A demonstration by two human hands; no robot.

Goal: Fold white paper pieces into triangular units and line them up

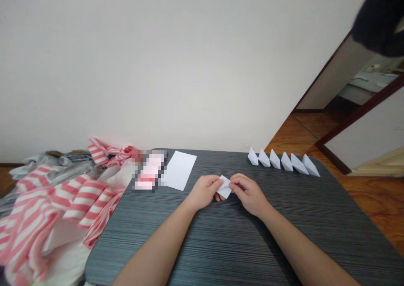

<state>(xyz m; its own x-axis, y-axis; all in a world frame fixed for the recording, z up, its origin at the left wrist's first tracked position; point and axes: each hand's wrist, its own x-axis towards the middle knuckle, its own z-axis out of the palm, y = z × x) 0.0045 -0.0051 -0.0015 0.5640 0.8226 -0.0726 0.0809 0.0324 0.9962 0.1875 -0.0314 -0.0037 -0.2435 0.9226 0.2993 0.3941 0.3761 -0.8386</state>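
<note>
A small folded white paper [224, 187], roughly diamond-shaped, is held between my two hands just above the table. My left hand [205, 191] pinches its left side, with the thumb on top and some fingers beneath. My right hand [249, 192] grips the right corner between thumb and fingers. A flat stack of white paper [181, 170] lies on the table to the left of my hands. To the right, near the far edge, several folded paper boats [286, 161] stand in a slanting row.
The dark wood-grain table [208, 244] meets a pale wall [189, 67]. A blurred-out pink and white item [148, 172] lies left of the paper. Striped red-and-white cloth [85, 197] is heaped beyond the left edge. At right are a wooden floor [303, 130] and a doorway.
</note>
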